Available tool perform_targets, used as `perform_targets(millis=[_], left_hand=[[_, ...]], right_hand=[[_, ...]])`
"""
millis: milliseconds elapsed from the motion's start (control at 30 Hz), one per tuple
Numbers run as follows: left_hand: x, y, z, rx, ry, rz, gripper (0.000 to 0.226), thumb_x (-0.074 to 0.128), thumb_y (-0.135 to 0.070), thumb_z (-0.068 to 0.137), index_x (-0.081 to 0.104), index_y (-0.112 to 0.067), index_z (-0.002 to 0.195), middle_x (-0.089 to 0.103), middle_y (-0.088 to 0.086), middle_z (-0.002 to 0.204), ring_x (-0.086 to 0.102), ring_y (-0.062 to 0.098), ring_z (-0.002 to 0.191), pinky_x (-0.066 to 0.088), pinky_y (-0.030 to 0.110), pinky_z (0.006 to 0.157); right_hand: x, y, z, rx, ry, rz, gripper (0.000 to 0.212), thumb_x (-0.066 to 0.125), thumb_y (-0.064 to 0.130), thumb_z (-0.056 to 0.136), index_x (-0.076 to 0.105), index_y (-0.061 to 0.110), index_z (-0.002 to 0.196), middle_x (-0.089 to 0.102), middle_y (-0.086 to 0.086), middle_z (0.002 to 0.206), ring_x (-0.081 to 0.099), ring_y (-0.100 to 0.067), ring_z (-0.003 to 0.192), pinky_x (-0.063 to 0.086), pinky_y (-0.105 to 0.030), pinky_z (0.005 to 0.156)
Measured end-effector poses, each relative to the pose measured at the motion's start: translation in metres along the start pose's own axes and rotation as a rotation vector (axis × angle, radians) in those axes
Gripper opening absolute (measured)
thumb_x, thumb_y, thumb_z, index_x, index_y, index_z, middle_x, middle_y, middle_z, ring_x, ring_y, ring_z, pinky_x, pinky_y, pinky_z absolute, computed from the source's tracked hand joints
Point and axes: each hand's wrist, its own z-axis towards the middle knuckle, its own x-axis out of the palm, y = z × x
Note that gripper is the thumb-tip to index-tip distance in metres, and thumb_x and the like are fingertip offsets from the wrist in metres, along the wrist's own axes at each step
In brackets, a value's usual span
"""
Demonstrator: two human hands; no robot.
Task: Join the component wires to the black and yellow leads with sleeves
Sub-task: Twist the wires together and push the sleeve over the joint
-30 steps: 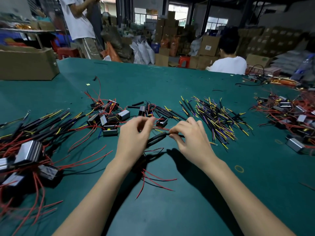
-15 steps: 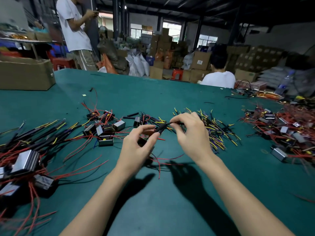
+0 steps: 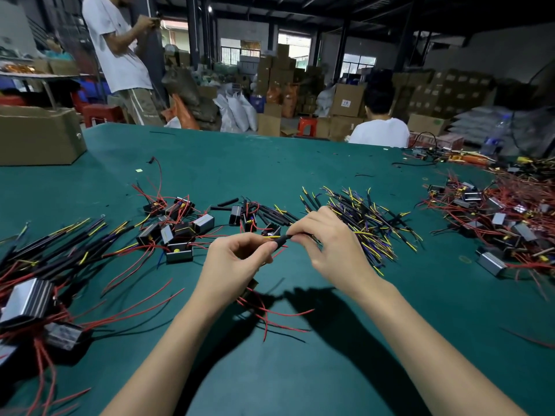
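Observation:
My left hand [image 3: 237,259] and my right hand [image 3: 330,244] are raised above the green table [image 3: 270,157], close together. Between them runs a black sleeve [image 3: 281,239] with a yellow lead showing at its left end. My left fingers pinch the sleeve's left end, and my right fingertips pinch its right end. A small component hangs below my left hand, mostly hidden, and its red wires [image 3: 270,313] trail onto the table. A pile of black and yellow leads [image 3: 366,217] lies just behind my right hand.
Loose grey components with red wires [image 3: 177,223] lie behind my left hand. Larger bundles sit at the left edge [image 3: 36,280] and far right [image 3: 495,217]. A cardboard box [image 3: 39,136] stands at the back left. One person stands and another sits beyond the table.
Both hands rose off the table with the sleeve and component, drawing slightly closer together. The red wires lifted partly off the surface. The camera tilted up.

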Motion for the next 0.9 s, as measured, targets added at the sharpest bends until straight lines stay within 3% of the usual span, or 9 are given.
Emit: perform_targets(millis=[200, 300, 367, 500, 567, 633, 767, 833, 900], left_hand=[[0.006, -0.002, 0.001, -0.019, -0.03, -0.004, 0.011, 0.068, -0.006, 0.085, 0.072, -0.012, 0.076, 0.068, 0.002, 0.063, 0.058, 0.002, 0.058, 0.044, 0.009, 0.062], [0.008, -0.003, 0.002, -0.024, -0.077, -0.059, 0.006, 0.068, -0.004, 0.084, 0.07, -0.009, 0.082, 0.068, 0.001, 0.061, 0.059, -0.001, 0.054, 0.042, 0.006, 0.059], [0.008, -0.001, 0.002, -0.048, -0.071, -0.078, 0.005, 0.069, -0.005, 0.084, 0.066, -0.007, 0.088, 0.069, 0.006, 0.064, 0.059, -0.001, 0.051, 0.041, 0.006, 0.054], [0.008, 0.004, 0.004, -0.059, -0.092, -0.129, 0.01, 0.07, -0.007, 0.084, 0.063, -0.005, 0.091, 0.071, 0.008, 0.067, 0.065, 0.006, 0.059, 0.046, 0.01, 0.061], [0.009, 0.005, 0.005, -0.026, -0.133, -0.1, 0.011, 0.07, -0.011, 0.085, 0.062, -0.01, 0.093, 0.071, 0.003, 0.069, 0.066, 0.008, 0.064, 0.048, 0.015, 0.063], [0.01, 0.004, 0.004, 0.089, -0.254, 0.009, 0.014, 0.069, -0.015, 0.086, 0.061, -0.014, 0.099, 0.069, -0.001, 0.08, 0.063, 0.008, 0.074, 0.048, 0.019, 0.07], [0.008, 0.005, 0.001, 0.326, -0.553, 0.235, 0.031, 0.059, -0.018, 0.089, 0.054, -0.012, 0.118, 0.052, 0.001, 0.117, 0.048, 0.017, 0.114, 0.035, 0.027, 0.101], [0.007, 0.01, 0.002, 0.277, -0.628, 0.189, 0.037, 0.055, -0.015, 0.088, 0.048, -0.008, 0.123, 0.047, 0.005, 0.123, 0.044, 0.024, 0.118, 0.033, 0.031, 0.105], [0.006, 0.014, 0.003, 0.146, -0.669, 0.045, 0.035, 0.05, -0.01, 0.085, 0.045, -0.009, 0.12, 0.046, 0.004, 0.119, 0.045, 0.023, 0.113, 0.035, 0.024, 0.1]], right_hand=[[0.004, -0.004, -0.005, -0.027, 0.007, -0.003, 0.009, 0.064, 0.008, 0.088, 0.069, 0.008, 0.096, 0.066, -0.002, 0.087, 0.054, -0.026, 0.085, 0.05, -0.043, 0.071], [0.008, 0.0, -0.009, -0.023, 0.087, -0.081, 0.035, 0.069, 0.016, 0.086, 0.063, 0.016, 0.12, 0.064, 0.0, 0.097, 0.057, -0.024, 0.095, 0.05, -0.037, 0.077], [0.01, 0.003, -0.01, -0.076, 0.102, -0.153, 0.042, 0.07, 0.017, 0.083, 0.062, 0.019, 0.124, 0.063, -0.001, 0.093, 0.06, -0.024, 0.092, 0.05, -0.032, 0.071], [0.008, 0.009, 0.003, -0.175, -0.018, -0.27, 0.015, 0.064, 0.019, 0.086, 0.073, 0.014, 0.097, 0.065, -0.002, 0.08, 0.063, -0.024, 0.076, 0.051, -0.032, 0.058], [0.006, 0.01, 0.011, -0.22, 0.008, -0.362, 0.012, 0.062, 0.022, 0.087, 0.071, 0.014, 0.086, 0.065, -0.001, 0.077, 0.063, -0.024, 0.074, 0.05, -0.033, 0.055], [0.003, 0.01, 0.021, -0.217, 0.003, -0.423, 0.013, 0.06, 0.023, 0.086, 0.068, 0.013, 0.081, 0.065, -0.001, 0.076, 0.063, -0.024, 0.075, 0.05, -0.034, 0.051], [-0.012, 0.005, 0.051, -0.015, -0.149, -0.329, 0.004, 0.064, 0.018, 0.088, 0.067, 0.015, 0.086, 0.067, 0.0, 0.083, 0.064, -0.026, 0.084, 0.05, -0.037, 0.055], [-0.021, 0.006, 0.071, 0.038, -0.22, -0.286, 0.001, 0.065, 0.019, 0.087, 0.066, 0.019, 0.088, 0.068, 0.003, 0.086, 0.062, -0.024, 0.081, 0.043, -0.031, 0.057], [-0.024, 0.017, 0.09, 0.043, -0.258, -0.238, 0.002, 0.064, 0.021, 0.087, 0.066, 0.021, 0.088, 0.068, 0.006, 0.086, 0.059, -0.021, 0.075, 0.037, -0.028, 0.059]])
